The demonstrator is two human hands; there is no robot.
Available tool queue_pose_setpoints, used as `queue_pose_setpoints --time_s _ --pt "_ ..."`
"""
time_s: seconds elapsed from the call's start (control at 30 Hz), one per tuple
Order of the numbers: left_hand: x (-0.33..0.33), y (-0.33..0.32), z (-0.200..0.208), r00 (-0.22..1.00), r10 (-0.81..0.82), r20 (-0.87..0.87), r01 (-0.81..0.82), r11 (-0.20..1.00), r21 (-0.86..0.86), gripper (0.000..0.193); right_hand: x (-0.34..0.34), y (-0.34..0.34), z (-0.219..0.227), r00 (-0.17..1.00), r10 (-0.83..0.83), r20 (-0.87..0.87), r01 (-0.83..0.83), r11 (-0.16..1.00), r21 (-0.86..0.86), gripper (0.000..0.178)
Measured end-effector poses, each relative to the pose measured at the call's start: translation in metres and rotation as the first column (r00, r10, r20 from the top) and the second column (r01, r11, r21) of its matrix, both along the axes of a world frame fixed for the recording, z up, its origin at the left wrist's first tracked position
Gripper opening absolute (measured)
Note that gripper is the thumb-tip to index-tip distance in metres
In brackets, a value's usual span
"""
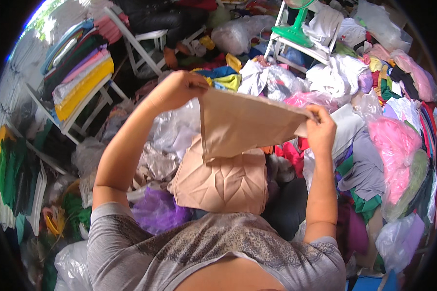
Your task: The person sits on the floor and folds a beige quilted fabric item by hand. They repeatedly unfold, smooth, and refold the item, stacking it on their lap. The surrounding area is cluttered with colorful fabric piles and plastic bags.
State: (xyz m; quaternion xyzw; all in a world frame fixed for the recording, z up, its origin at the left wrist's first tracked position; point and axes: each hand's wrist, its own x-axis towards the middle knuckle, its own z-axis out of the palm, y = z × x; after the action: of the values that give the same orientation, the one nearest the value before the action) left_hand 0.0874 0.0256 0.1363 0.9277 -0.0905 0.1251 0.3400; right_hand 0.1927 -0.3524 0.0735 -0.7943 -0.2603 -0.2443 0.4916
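Observation:
A beige piece of fabric (247, 121) is stretched between my two hands, held up in front of me. My left hand (182, 89) pinches its upper left corner, and my right hand (320, 127) grips the right corner with the fingers closed. The cloth slants down to the right, and its lower left corner hangs over a stack of beige fabric (221, 182) in my lap. That stack is creased on top and looks like the same material.
Folded coloured cloths (85, 92) lie on a white chair at left. A green fan (296, 29) stands on a white plastic seat at the back. Clothes and plastic bags surround me, including a purple bag (160, 211) and a pink bag (395, 150). Another person's legs (167, 26) show at back left.

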Motion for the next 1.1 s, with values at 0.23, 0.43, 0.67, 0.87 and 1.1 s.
queue_pose_setpoints --time_s 0.23,0.43,0.67,0.87,1.1 --pt "0.01 0.029 -0.015 1.0 0.005 0.011 0.0 0.889 -0.457 0.023 0.014 -0.003 0.007 0.998 0.045 -0.053 -0.041 0.997 0.072 0.013" --pt "0.016 0.036 -0.02 0.997 -0.008 -0.081 -0.055 0.67 -0.74 0.027 0.027 -0.006 0.004 0.944 0.261 -0.201 -0.201 0.94 0.277 0.014" --pt "-0.03 0.019 -0.003 0.998 0.065 0.027 -0.021 0.645 -0.764 0.027 0.003 -0.019 0.022 0.769 0.562 -0.305 -0.325 0.754 0.57 0.021" --pt "-0.091 -0.003 0.008 0.968 0.11 0.227 0.148 0.48 -0.865 0.026 -0.035 -0.015 0.049 0.722 0.647 -0.245 -0.444 0.704 0.554 0.021" --pt "-0.058 0.025 -0.032 0.944 0.331 0.016 -0.211 0.638 -0.74 0.022 0.001 0.019 0.011 0.75 0.535 -0.389 -0.275 0.787 0.552 0.017"
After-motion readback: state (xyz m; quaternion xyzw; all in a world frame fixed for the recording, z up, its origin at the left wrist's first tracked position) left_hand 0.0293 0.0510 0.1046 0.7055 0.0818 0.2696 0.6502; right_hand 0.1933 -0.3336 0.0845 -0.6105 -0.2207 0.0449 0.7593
